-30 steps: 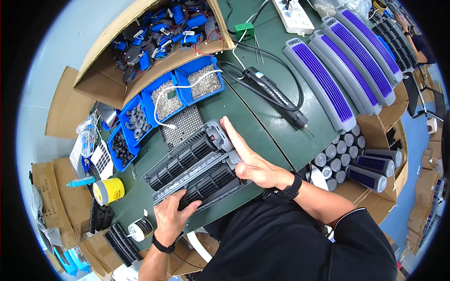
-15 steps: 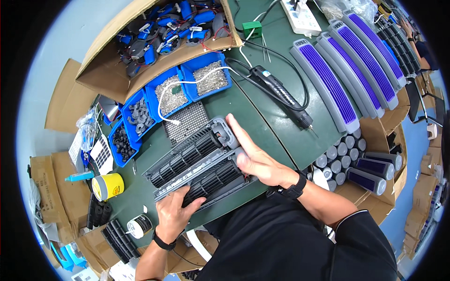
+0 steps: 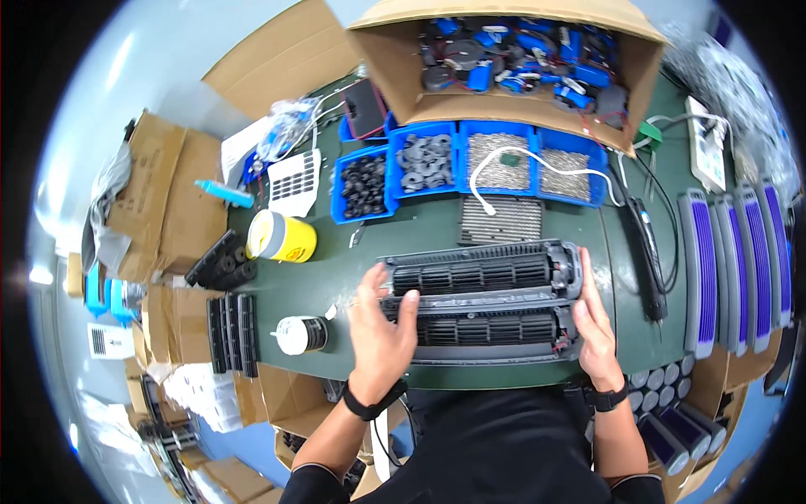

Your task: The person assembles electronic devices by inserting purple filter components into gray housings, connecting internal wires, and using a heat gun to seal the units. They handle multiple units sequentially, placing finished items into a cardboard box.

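Note:
Two long grey plastic fan housings lie side by side on the green table, their long sides lined up. A ribbed black cylindrical fan rotor sits in the far housing (image 3: pixel 478 252) and another in the near housing (image 3: pixel 495 354). My left hand (image 3: pixel 382 323) is at their left ends, fingers stretched and thumb apart over the near rotor. My right hand (image 3: pixel 596 332) lies with straight fingers along the right ends, its thumb at the near housing's corner. Both hands are open, framing the pair. Small reddish wires show at the rotors' right ends; the housings' undersides are hidden.
Behind stand blue bins (image 3: pixel 499 160) of screws and small parts, below a carton (image 3: pixel 395 92) of blue-wrapped parts with wires. An electric screwdriver (image 3: pixel 645 252) and purple-grilled covers (image 3: pixel 705 277) lie right. A yellow tub (image 3: pixel 285 237) and white-lidded jar (image 3: pixel 300 334) stand left.
The view has swung left, so the housings now lie nearly level across it. My left hand has shifted from the near housing's long side to the left ends; my right stays at the right ends.

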Motion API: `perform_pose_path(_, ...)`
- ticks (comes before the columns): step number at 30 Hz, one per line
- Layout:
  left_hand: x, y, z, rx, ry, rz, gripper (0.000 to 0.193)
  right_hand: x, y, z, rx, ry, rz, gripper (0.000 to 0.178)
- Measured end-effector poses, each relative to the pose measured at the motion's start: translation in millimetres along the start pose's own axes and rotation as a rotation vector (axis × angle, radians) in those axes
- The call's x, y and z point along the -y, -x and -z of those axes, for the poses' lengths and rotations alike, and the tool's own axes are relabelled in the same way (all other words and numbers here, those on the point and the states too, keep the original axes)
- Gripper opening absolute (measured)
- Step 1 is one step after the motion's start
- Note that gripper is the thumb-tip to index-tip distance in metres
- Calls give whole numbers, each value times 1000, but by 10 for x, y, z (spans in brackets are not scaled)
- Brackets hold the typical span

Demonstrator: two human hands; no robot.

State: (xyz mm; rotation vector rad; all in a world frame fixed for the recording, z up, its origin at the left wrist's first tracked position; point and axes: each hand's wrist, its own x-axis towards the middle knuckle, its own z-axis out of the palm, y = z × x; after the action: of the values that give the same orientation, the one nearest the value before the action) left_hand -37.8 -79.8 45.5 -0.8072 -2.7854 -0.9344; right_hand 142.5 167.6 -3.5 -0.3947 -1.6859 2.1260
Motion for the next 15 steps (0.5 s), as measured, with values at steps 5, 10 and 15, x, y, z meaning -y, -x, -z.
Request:
perform_pose_path(5, -43, 28, -24, 3, 46, 0, 54, 40, -4, -12, 24, 25, -9, 81)
perform_pose_path(10, -66, 20, -53, 21, 225, 168, 46, -33, 19, -99, -46, -50, -16, 81)
perform_pose_path(15, -59, -13, -126, 5, 224, 182, 40, -58, 39, -115, -79, -3, -2, 76)
